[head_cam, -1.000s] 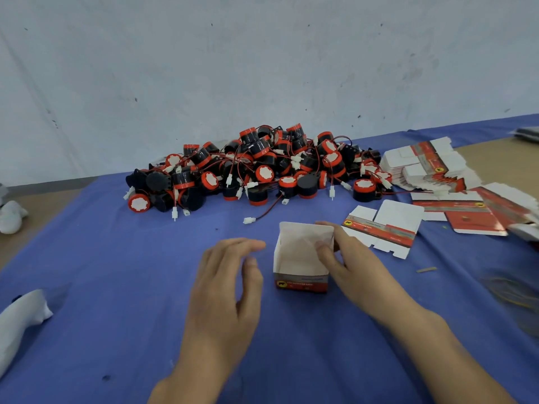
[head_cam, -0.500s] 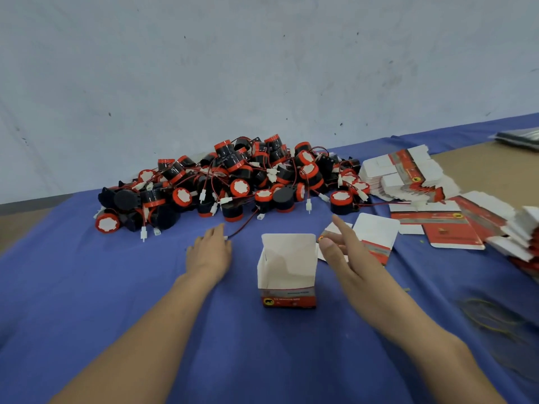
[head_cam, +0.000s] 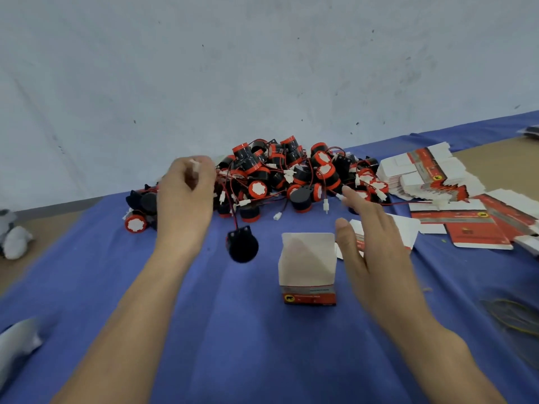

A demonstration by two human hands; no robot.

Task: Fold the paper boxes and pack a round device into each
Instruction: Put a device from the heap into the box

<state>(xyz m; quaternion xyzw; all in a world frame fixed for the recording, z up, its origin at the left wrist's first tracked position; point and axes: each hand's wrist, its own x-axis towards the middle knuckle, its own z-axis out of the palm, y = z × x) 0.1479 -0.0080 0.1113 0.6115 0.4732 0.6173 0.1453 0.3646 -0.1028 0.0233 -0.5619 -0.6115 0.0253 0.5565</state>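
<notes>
A folded paper box [head_cam: 307,269], white with a red base, stands upright and open-topped on the blue cloth. My left hand [head_cam: 186,199] is raised left of it, pinching the white connector of a wire from which a black round device [head_cam: 242,245] dangles just above the cloth. My right hand [head_cam: 367,246] hovers right of the box with fingers straight, not touching it. Behind lies a heap of black-and-red round devices [head_cam: 291,176] with red wires.
Flat unfolded box blanks [head_cam: 431,176] are stacked at the back right, with more blanks [head_cam: 472,225] spread beside them and one under my right hand. Yellow rubber bands [head_cam: 507,313] lie at right. White cloth items [head_cam: 14,237] sit at the left edge.
My left hand went from resting by the pile to lifting one device by its wire. My right hand has drawn away from the box's flap.
</notes>
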